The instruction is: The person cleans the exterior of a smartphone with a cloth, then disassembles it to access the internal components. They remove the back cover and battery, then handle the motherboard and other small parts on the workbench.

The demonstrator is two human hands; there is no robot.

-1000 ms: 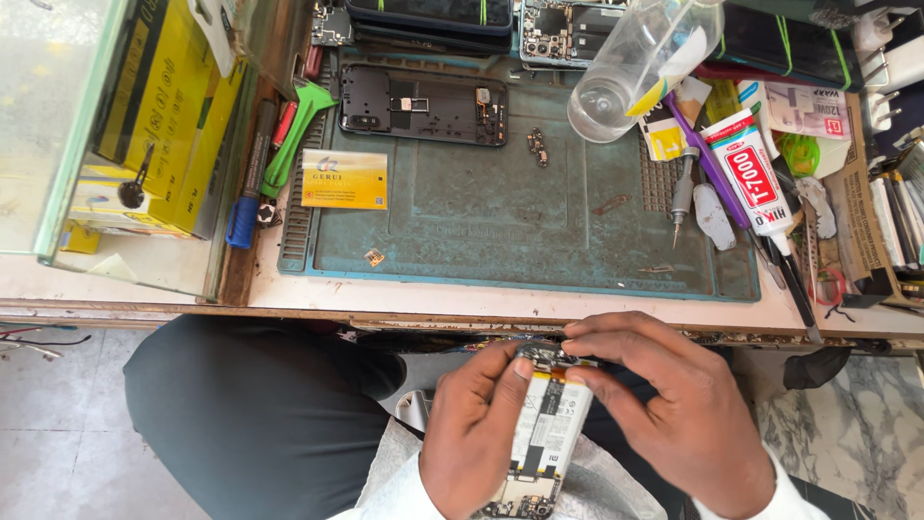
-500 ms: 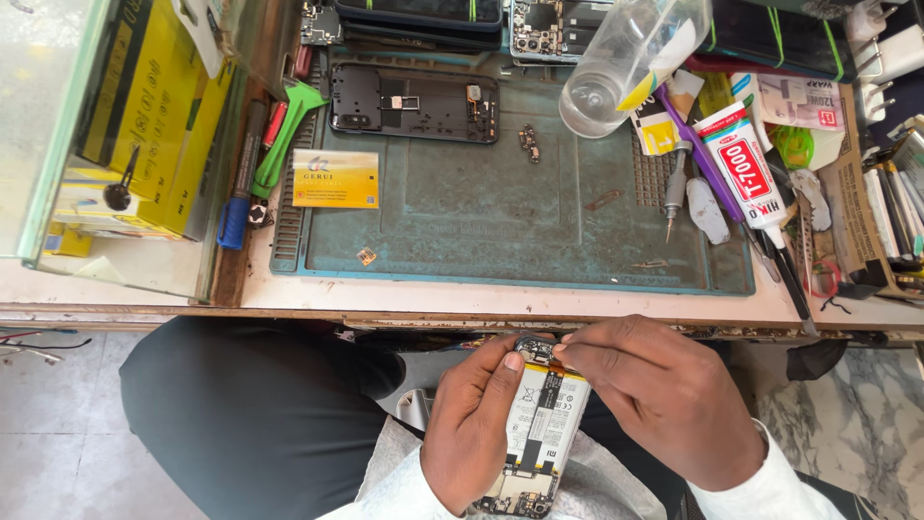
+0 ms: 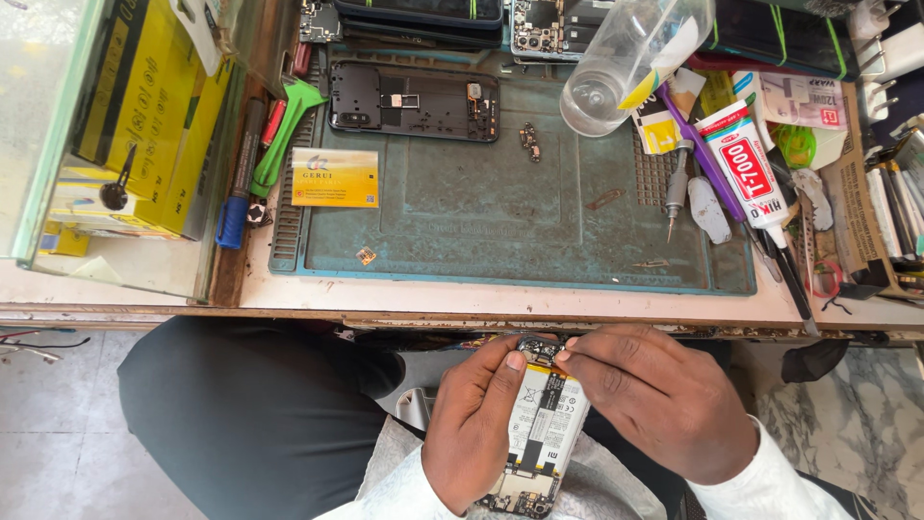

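1. At the far left a glass case [image 3: 58, 144] holds yellow boxes [image 3: 159, 116]; its top and left side are cut off by the frame.
2. Just right of it, on the desk [image 3: 481, 303], a blue-handled tool [image 3: 236, 193] and a green pry tool [image 3: 284, 125] lie beside a teal work mat [image 3: 500, 221], with a yellow card [image 3: 335, 177] on the mat's left part.
3. A black phone frame [image 3: 414, 101] lies at the mat's upper edge; more phone parts behind it are cropped by the top of the frame.
4. Below the desk edge, over the person's lap, the left hand [image 3: 472, 433] wraps around an opened phone [image 3: 539, 433], thumb pressed near its top; its fingers are hidden under the phone, whose lower end is hard to make out.
5. The right hand [image 3: 654, 400] pinches at the phone's top edge with fingertips closed together; whatever it grips is too small to tell.
6. Up right, a clear plastic cup [image 3: 626, 58] lies tilted, a glue tube [image 3: 746, 169] beside it, amid clutter cut off at the right.
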